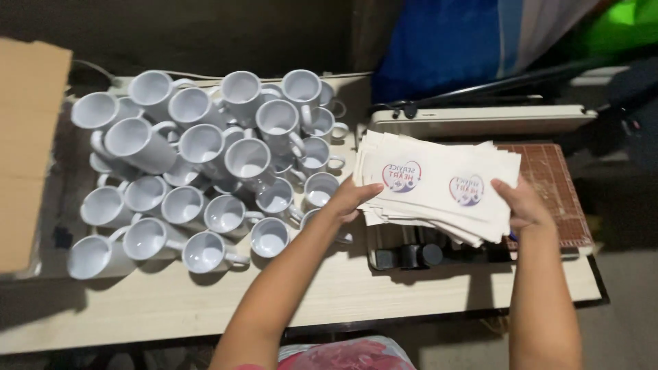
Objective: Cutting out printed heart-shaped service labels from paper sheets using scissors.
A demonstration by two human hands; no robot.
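Note:
A thick stack of cream paper sheets (439,179), each printed with two round purple-and-red logos, is held flat above a paper cutter (548,178). My left hand (353,199) grips the stack's left edge, thumb on top. My right hand (519,204) grips its right edge. The sheets are fanned unevenly at the near side. Just left of my left hand stands a crowd of white mugs (205,171).
Several white mugs are piled two deep on the pale wooden table (308,294). A brown cardboard box (27,151) stands at the far left. The cutter has a red gridded board and a long white arm (480,120). Blue fabric (445,41) hangs behind.

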